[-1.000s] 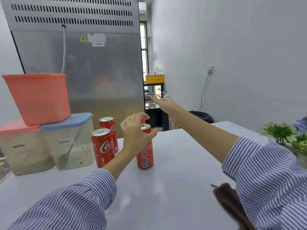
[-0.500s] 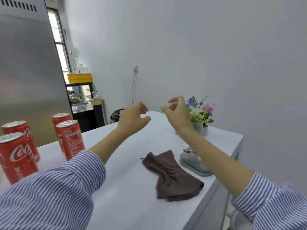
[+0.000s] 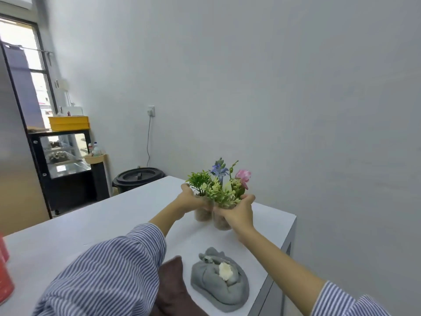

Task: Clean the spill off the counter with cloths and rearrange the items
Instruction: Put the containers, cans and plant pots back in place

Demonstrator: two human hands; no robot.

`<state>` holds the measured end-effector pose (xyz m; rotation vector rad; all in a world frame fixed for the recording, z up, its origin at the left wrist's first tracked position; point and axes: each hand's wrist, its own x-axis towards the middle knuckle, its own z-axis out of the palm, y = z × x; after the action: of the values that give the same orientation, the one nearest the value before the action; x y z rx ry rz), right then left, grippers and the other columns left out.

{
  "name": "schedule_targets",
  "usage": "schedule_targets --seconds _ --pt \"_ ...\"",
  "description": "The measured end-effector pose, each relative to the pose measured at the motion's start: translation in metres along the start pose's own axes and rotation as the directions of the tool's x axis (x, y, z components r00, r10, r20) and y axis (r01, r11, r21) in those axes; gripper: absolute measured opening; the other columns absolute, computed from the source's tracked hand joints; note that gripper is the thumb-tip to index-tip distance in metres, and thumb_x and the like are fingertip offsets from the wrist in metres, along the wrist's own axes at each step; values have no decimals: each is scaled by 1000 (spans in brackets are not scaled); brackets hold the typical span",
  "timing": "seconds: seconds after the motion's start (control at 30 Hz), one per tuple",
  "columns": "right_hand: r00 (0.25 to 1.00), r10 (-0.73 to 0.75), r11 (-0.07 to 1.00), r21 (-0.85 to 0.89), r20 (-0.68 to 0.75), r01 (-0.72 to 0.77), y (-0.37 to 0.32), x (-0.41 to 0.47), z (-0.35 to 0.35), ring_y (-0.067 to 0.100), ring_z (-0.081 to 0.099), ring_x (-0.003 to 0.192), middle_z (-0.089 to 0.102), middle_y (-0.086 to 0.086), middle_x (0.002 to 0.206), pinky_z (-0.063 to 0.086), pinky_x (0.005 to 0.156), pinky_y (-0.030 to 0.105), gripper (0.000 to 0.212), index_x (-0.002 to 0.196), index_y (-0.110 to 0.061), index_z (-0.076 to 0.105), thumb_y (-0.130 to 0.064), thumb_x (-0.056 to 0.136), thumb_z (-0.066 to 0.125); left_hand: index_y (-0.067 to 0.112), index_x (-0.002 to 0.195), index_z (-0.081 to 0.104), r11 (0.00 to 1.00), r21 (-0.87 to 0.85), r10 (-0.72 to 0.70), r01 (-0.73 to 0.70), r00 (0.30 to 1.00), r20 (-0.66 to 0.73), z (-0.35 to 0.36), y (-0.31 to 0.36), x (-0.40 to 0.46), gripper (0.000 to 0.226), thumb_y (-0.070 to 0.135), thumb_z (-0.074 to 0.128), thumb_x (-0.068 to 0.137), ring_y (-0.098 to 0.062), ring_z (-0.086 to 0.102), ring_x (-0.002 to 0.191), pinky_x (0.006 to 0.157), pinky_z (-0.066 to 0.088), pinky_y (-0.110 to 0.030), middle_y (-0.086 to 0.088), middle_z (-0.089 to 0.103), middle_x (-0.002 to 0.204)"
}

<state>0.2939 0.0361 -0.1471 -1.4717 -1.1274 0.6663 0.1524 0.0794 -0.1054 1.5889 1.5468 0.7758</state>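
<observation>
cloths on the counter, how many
2: a grey cloth bunched near the counter's right edge, and a brown cloth just left of it, partly hidden by the sleeve.

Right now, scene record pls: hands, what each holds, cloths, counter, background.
left hand: grips left vase, fingers curled round it
right hand: grips right vase
vases: clear, with flowers, side by side near the counter's far right corner; whether lifted or resting, cannot tell
grey cloth: bunched, white lump on top, near right edge
brown cloth: left of the grey one, partly under the left sleeve
counter: white
cans: red, at left edge, cropped
background: black bin, display case, yellow crate
</observation>
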Motion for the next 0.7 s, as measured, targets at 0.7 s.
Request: schedule_targets --seconds 0.7 --pt "906 -321 942 -9 276 337 -94 -19 50 23 57 86 57 2 96 49 75 33 74 108 -18 24 -22 64 83 14 117 55 997 11 73 -74 934 -349 -135 -2 -60 87 20 92 38 -24 56 107 88 53 -41 -5 60 114"
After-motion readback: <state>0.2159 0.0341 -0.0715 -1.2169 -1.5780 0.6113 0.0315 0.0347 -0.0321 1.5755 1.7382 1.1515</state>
